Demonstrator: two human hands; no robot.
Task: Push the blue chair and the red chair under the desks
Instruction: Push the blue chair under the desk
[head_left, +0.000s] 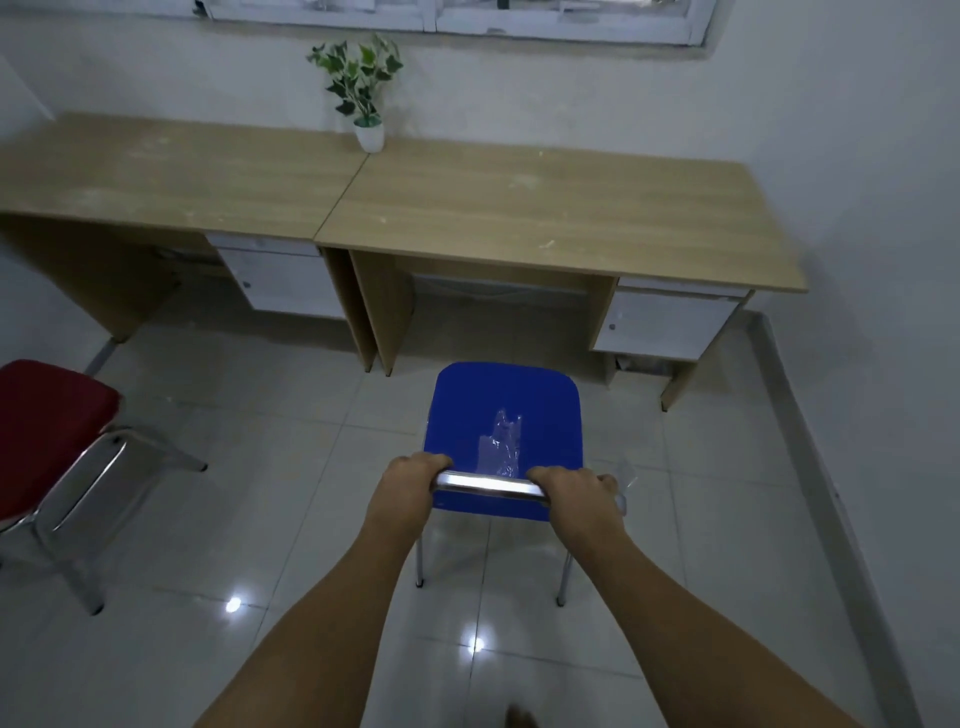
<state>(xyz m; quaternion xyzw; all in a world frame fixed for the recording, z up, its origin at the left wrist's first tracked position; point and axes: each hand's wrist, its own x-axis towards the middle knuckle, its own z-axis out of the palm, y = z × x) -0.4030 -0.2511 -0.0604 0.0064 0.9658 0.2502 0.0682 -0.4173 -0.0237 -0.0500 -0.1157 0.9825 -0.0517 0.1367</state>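
Observation:
The blue chair (498, 410) stands on the tiled floor in front of the right desk (561, 208), its seat facing the knee space. My left hand (408, 486) and my right hand (574, 493) both grip the shiny metal bar along the top of its back. The red chair (44, 426) with chrome legs stands at the far left, a little way in front of the left desk (166, 171). Both desks are light wood and stand side by side against the wall.
A potted green plant (366, 93) in a white pot sits at the back where the desks meet. White drawer units hang under each desk (283, 275) (670, 322). The right wall runs close beside the right desk.

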